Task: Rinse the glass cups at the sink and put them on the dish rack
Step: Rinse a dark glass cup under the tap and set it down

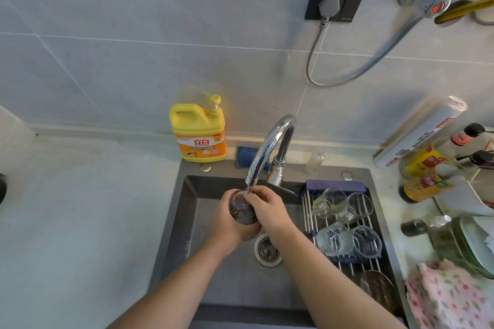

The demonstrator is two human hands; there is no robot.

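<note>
item: glass cup (242, 211), under the tap (270, 145) over the sink (187, 222). left hand (230, 224) wraps its base; right hand (263, 204) fingers curl at the rim. likely wet, slick, breakable (hold by the wall). four cups (344, 222) already on the dish rack (347, 262).

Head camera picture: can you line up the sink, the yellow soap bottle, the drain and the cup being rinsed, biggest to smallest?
1. sink
2. yellow soap bottle
3. glass cup and drain: they look about alike, and the cup is partly covered, so no ranking between them.
</note>
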